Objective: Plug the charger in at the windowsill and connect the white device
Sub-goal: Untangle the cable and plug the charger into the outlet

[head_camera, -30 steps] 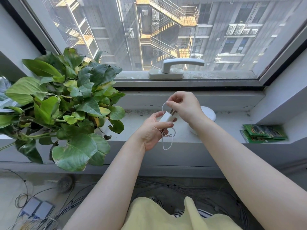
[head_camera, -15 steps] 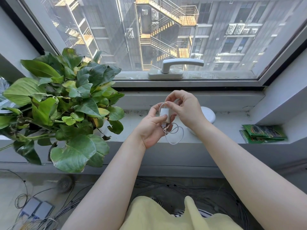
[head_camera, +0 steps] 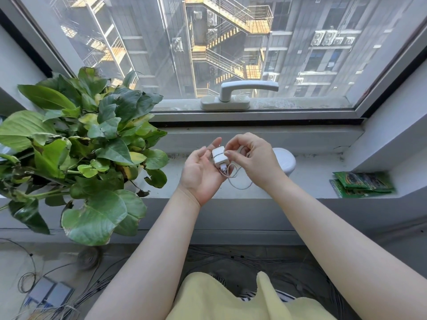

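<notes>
Left hand (head_camera: 199,175) has opened flat, cradling the charger (head_camera: 219,155), long axis 11-to-5 o'clock. Right hand (head_camera: 254,158) pinches its wound cable (head_camera: 240,185). White device (head_camera: 285,161) on the windowsill (head_camera: 312,181) at 3 o'clock, nearer the right hand.

Bare left hand (head_camera: 200,174) and right hand (head_camera: 255,158), forearms (head_camera: 147,257) uncovered. Pale yellow garment (head_camera: 221,299) below, over dark-and-white striped fabric (head_camera: 285,297).

I can read no text anywhere on my feed. The green packets (head_camera: 362,184) on the windowsill (head_camera: 312,181) bear printing too small and blurred to make out, and any marking on the white charger (head_camera: 219,155) or the round white device (head_camera: 285,161) is likewise beyond reading.
</notes>
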{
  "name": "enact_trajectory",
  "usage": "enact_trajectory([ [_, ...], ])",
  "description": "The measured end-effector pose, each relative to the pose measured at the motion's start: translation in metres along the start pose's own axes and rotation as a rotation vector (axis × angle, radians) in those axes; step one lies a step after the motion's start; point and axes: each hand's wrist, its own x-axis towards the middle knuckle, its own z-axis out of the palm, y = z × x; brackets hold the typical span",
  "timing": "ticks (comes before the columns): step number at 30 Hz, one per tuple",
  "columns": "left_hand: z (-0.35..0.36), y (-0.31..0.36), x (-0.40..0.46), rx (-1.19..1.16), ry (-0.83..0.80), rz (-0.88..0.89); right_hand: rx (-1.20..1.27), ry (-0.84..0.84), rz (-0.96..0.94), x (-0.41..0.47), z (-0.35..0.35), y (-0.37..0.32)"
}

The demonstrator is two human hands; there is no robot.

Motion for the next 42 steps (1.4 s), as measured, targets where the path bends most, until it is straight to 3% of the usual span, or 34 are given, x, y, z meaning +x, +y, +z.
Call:
enact_trajectory([
  [6, -0.006, 0.003, 0.005, 0.279, 0.168, 0.176, 0.058, -0.058, 0.012, -0.015, -0.004, 0.005],
  [9, -0.01, 0.015, 0.003, 0.247, 0.157, 0.214, 0.122, -0.123, 0.065, -0.034, -0.021, 0.006],
  [13, -0.016, 0.03, 0.001, 0.018, 0.128, 0.248, 0.175, -0.205, 0.198, -0.066, -0.064, 0.013],
  [16, -0.016, 0.036, -0.002, -0.121, 0.113, 0.171, 0.27, 0.108, 0.281, -0.074, -0.09, 0.029],
  [19, -0.014, 0.038, -0.004, -0.087, 0.09, 0.119, 0.402, 0.511, 0.269, -0.069, -0.106, 0.037],
  [22, -0.014, 0.04, -0.008, -0.011, 0.078, 0.129, 0.539, 0.686, 0.158, -0.06, -0.11, 0.029],
  [29, -0.002, 0.023, 0.002, -0.006, 0.014, 0.006, 0.391, 0.158, 0.112, -0.042, -0.031, 0.001],
  [34, -0.006, 0.016, 0.007, 0.101, 0.04, -0.018, 0.536, 0.092, 0.339, -0.03, 0.009, 0.008],
  [42, -0.012, 0.021, 0.007, 0.175, 0.032, -0.027, 0.605, -0.055, 0.49, -0.011, 0.017, 0.015],
])
